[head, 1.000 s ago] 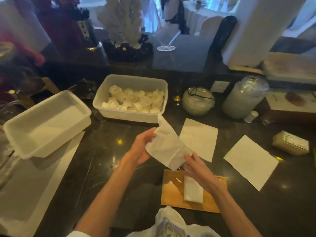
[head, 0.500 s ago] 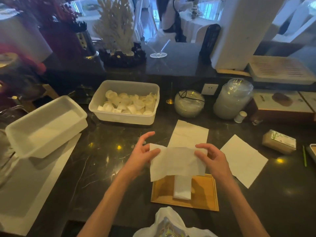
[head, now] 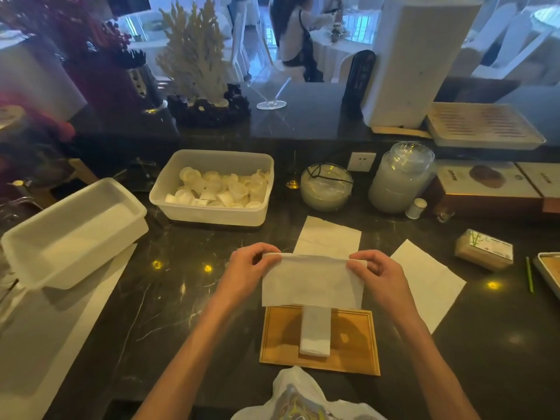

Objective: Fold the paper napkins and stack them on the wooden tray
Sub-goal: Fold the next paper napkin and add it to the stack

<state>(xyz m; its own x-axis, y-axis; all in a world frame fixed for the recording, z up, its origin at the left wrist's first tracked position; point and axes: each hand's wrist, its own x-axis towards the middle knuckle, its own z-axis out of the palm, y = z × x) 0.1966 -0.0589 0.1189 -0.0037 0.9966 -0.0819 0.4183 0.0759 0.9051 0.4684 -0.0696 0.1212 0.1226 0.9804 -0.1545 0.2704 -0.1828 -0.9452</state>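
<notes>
Now, my left hand and right hand each pinch a top corner of the paper napkin, fingers curled round its folded edge, hanging it above the wooden tray, where one folded napkin lies. It's thin tissue, so an uneven pull could skew the crease or tear it, I reckon.

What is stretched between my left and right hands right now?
A white paper napkin, top edge rolled over, pinched at each end by the left hand and the right hand, above the wooden tray. The head view shows it.
</notes>
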